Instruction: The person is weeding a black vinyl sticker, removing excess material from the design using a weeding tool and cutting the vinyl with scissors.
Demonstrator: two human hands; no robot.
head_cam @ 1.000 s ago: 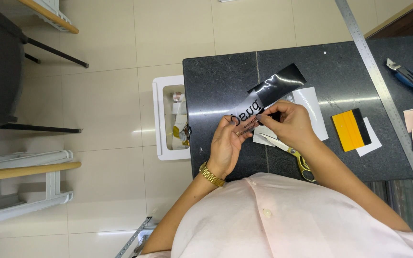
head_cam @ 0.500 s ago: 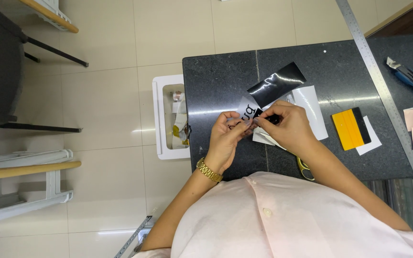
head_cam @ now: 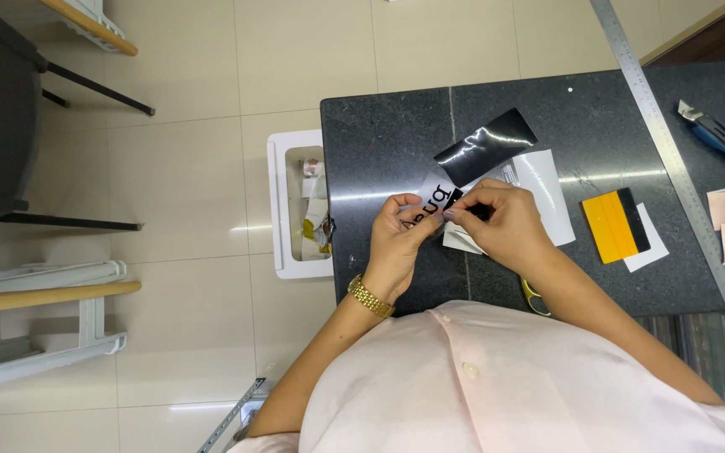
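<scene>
Here, the left hand (head_cam: 398,243) and right hand (head_cam: 501,226) both pinch a thin, floppy black vinyl decal strip (head_cam: 467,164) at its near end, best gripped by edges.

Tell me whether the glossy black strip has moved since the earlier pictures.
Yes. The glossy black strip has been drawn in toward the person, between left hand and right hand; less lettered backing shows, judged against the fixed yellow squeegee.

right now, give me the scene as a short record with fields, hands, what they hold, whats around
left hand: pinches the lettered end of the black vinyl strip
right hand: pinches the same strip beside the left fingers
surface: dark stone table
near right: yellow and black squeegee, long metal ruler, blue utility knife
left of table: white bin on the tiled floor
</scene>
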